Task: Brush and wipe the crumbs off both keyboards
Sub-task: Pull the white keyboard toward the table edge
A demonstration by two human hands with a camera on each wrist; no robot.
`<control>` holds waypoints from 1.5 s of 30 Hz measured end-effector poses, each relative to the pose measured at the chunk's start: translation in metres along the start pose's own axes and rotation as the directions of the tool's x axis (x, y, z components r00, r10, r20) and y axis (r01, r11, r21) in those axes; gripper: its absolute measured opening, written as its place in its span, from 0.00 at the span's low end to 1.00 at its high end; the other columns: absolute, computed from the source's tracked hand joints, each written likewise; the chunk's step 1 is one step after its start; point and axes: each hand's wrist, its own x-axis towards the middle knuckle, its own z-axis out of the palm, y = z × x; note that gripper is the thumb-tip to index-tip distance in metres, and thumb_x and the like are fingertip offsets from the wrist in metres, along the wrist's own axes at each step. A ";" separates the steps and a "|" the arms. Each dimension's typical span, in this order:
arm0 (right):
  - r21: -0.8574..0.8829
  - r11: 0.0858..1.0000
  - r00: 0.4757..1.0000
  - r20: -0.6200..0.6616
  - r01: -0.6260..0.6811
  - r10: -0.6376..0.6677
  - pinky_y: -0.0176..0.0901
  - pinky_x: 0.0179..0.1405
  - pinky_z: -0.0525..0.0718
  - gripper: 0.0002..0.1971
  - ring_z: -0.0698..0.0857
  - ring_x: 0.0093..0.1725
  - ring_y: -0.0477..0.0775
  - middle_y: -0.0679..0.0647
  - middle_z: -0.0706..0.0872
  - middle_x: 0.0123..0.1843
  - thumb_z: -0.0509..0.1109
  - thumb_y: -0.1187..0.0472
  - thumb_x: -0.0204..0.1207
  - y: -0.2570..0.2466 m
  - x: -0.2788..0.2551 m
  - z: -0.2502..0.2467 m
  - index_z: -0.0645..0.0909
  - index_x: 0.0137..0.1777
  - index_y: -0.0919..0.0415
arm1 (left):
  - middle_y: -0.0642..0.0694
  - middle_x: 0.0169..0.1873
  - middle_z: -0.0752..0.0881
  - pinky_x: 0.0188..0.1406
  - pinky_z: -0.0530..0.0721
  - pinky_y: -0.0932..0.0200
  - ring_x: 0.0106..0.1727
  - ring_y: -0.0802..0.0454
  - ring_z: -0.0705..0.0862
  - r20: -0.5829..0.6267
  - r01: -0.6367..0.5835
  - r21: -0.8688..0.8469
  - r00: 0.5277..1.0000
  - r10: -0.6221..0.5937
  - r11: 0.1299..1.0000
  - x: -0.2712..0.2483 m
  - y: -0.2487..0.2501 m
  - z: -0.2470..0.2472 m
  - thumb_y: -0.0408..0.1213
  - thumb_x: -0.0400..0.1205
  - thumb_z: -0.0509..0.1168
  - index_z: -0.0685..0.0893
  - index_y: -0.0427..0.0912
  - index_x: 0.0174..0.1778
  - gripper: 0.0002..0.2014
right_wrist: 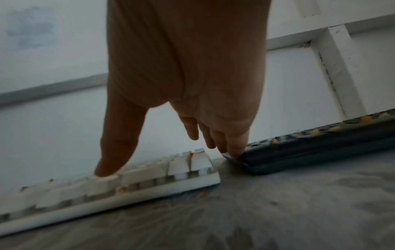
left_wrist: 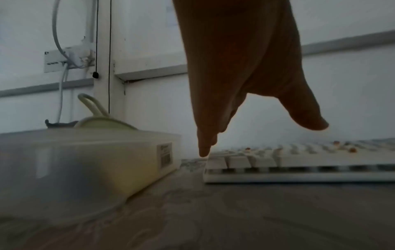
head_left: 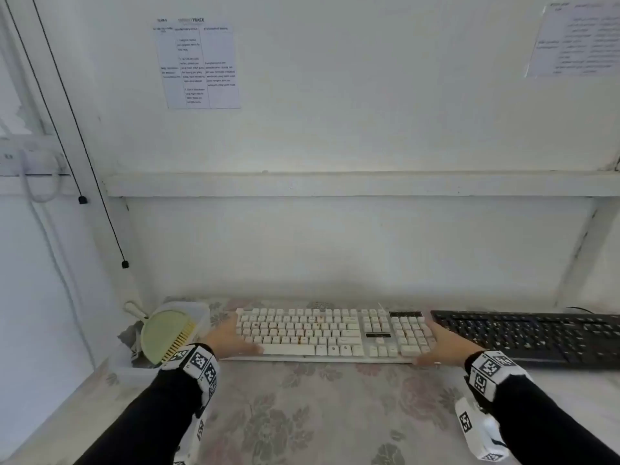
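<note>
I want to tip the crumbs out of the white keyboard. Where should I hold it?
Probably by its two short ends, one hand from each side: the white keyboard is long, flat and thin. The left hand and right hand already sit at those ends.

- The head view is evenly and softly lit; the white wall (head_left: 335, 135) is brightest near its middle and dims toward the edges.
- A soft shadow lies along the back edge of the worktop (head_left: 318, 407) behind the white keyboard (head_left: 332, 333).
- Straight lines bow toward the corners of the head view, and the printed sheets (head_left: 199, 63) are too soft to read.
- Both wrist views are dimmer: the left hand (left_wrist: 239, 67) and right hand (right_wrist: 186, 67) show dark against the pale wall.
- The plastic box (left_wrist: 85, 162) and the near worktop are smeared by blur; the black keyboard (right_wrist: 320, 143) is soft.
</note>
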 end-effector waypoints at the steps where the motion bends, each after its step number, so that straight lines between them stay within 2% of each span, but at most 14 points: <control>1: 0.005 1.000 1.000 0.004 0.004 -0.004 0.44 0.77 0.60 0.89 0.60 0.80 0.54 0.54 0.56 0.83 0.76 0.28 0.15 0.000 0.003 0.001 0.39 0.83 0.57 | 0.45 0.76 0.70 0.75 0.65 0.57 0.77 0.47 0.68 0.013 -0.018 0.007 1.000 0.018 1.000 -0.001 0.001 0.000 0.38 0.71 0.79 0.59 0.41 0.81 0.47; 2: -0.011 1.000 0.999 0.033 -0.016 0.016 0.43 0.77 0.60 0.87 0.60 0.81 0.54 0.55 0.55 0.83 0.79 0.31 0.19 -0.004 0.002 -0.001 0.39 0.82 0.58 | 0.45 0.74 0.71 0.72 0.65 0.59 0.77 0.47 0.68 0.023 -0.025 0.030 0.999 0.024 0.999 0.001 0.001 0.000 0.35 0.72 0.78 0.59 0.41 0.81 0.45; 4: -0.062 0.996 0.997 0.044 -0.062 0.065 0.42 0.76 0.61 0.71 0.60 0.80 0.54 0.56 0.55 0.83 0.86 0.46 0.47 -0.009 0.003 0.003 0.41 0.82 0.62 | 0.45 0.75 0.71 0.73 0.65 0.59 0.77 0.47 0.68 0.034 0.013 0.052 0.999 -0.014 0.999 0.009 -0.006 -0.002 0.35 0.70 0.79 0.59 0.41 0.80 0.46; 5: -0.066 0.994 0.996 0.004 -0.084 0.085 0.41 0.76 0.61 0.62 0.60 0.80 0.55 0.57 0.56 0.83 0.84 0.54 0.58 -0.011 0.006 0.004 0.43 0.82 0.63 | 0.46 0.75 0.71 0.75 0.65 0.56 0.77 0.47 0.69 0.026 0.027 0.069 0.999 -0.028 0.997 0.010 -0.007 -0.004 0.39 0.66 0.82 0.59 0.42 0.80 0.51; 7: -0.057 0.993 0.994 -0.029 -0.104 0.102 0.42 0.75 0.63 0.55 0.61 0.80 0.56 0.57 0.56 0.83 0.80 0.61 0.65 -0.012 0.011 0.007 0.44 0.82 0.63 | 0.45 0.77 0.70 0.78 0.65 0.50 0.77 0.47 0.68 0.034 0.048 0.095 0.998 -0.051 0.994 0.022 -0.016 -0.004 0.52 0.52 0.85 0.55 0.44 0.82 0.65; 8: -0.045 0.991 0.992 -0.038 -0.123 0.121 0.43 0.75 0.64 0.55 0.61 0.80 0.56 0.57 0.56 0.83 0.81 0.62 0.65 -0.010 0.015 0.007 0.44 0.82 0.63 | 0.45 0.78 0.68 0.79 0.64 0.49 0.78 0.46 0.67 0.064 0.049 0.096 0.996 -0.055 0.994 0.024 -0.017 -0.004 0.53 0.50 0.84 0.52 0.44 0.82 0.68; 11: -0.008 0.987 0.986 -0.040 -0.161 0.161 0.46 0.76 0.64 0.59 0.60 0.81 0.58 0.58 0.54 0.83 0.81 0.62 0.63 -0.011 0.019 0.009 0.39 0.82 0.61 | 0.43 0.79 0.65 0.77 0.62 0.55 0.80 0.45 0.63 0.060 0.072 0.138 0.995 -0.081 0.988 0.020 -0.014 -0.002 0.41 0.67 0.81 0.46 0.41 0.83 0.58; 12: 0.003 0.986 0.985 -0.037 -0.166 0.166 0.46 0.76 0.64 0.60 0.60 0.81 0.58 0.58 0.54 0.83 0.81 0.62 0.63 -0.010 0.022 0.010 0.38 0.82 0.61 | 0.43 0.80 0.65 0.77 0.61 0.55 0.81 0.45 0.63 0.056 0.063 0.149 0.996 -0.072 0.987 0.023 -0.016 -0.001 0.39 0.68 0.80 0.47 0.41 0.83 0.56; 17: -0.019 0.980 0.979 -0.060 -0.197 0.195 0.46 0.76 0.66 0.59 0.62 0.80 0.58 0.59 0.57 0.83 0.81 0.63 0.64 -0.011 0.025 0.011 0.37 0.82 0.61 | 0.43 0.78 0.69 0.77 0.63 0.53 0.79 0.44 0.66 0.022 0.100 0.122 0.994 -0.104 0.987 0.030 -0.021 0.001 0.37 0.66 0.82 0.53 0.41 0.82 0.55; 25: -0.151 0.967 0.972 -0.151 -0.203 0.181 0.44 0.73 0.69 0.56 0.66 0.78 0.58 0.60 0.62 0.81 0.81 0.61 0.64 -0.017 0.023 0.011 0.42 0.82 0.62 | 0.44 0.72 0.77 0.73 0.69 0.54 0.74 0.44 0.73 -0.065 0.115 0.084 0.992 -0.110 0.990 0.032 -0.021 0.004 0.31 0.61 0.83 0.66 0.42 0.77 0.49; 29: -0.196 0.963 0.976 -0.148 -0.185 0.158 0.44 0.74 0.68 0.54 0.66 0.78 0.58 0.59 0.64 0.80 0.81 0.60 0.64 -0.018 0.017 0.008 0.47 0.82 0.65 | 0.42 0.71 0.77 0.73 0.70 0.52 0.73 0.43 0.73 -0.088 0.131 0.014 0.988 -0.129 0.991 0.021 -0.016 0.005 0.26 0.60 0.82 0.66 0.41 0.77 0.50; 33: -0.213 0.965 0.980 -0.160 -0.152 0.119 0.43 0.76 0.65 0.53 0.64 0.79 0.57 0.58 0.62 0.81 0.82 0.58 0.63 -0.016 0.004 0.002 0.50 0.81 0.65 | 0.44 0.70 0.78 0.74 0.70 0.48 0.73 0.43 0.74 -0.097 0.080 -0.066 0.992 -0.086 0.995 0.010 -0.018 0.006 0.23 0.54 0.83 0.67 0.41 0.76 0.53; 38: -0.236 0.965 0.979 -0.193 -0.116 0.070 0.43 0.75 0.65 0.53 0.65 0.78 0.56 0.57 0.64 0.80 0.83 0.58 0.61 -0.003 -0.021 -0.005 0.54 0.80 0.64 | 0.42 0.65 0.79 0.69 0.72 0.51 0.70 0.42 0.75 -0.143 0.084 -0.057 0.985 -0.092 0.995 -0.025 -0.005 0.017 0.19 0.58 0.81 0.70 0.38 0.71 0.45; 45: -0.253 0.956 0.973 -0.213 -0.148 0.095 0.43 0.74 0.67 0.48 0.68 0.76 0.56 0.56 0.68 0.77 0.83 0.59 0.60 0.032 -0.072 -0.019 0.59 0.78 0.63 | 0.40 0.70 0.77 0.70 0.70 0.54 0.72 0.42 0.73 -0.144 0.074 -0.058 0.986 -0.082 0.996 -0.079 0.021 0.047 0.18 0.61 0.79 0.69 0.36 0.74 0.45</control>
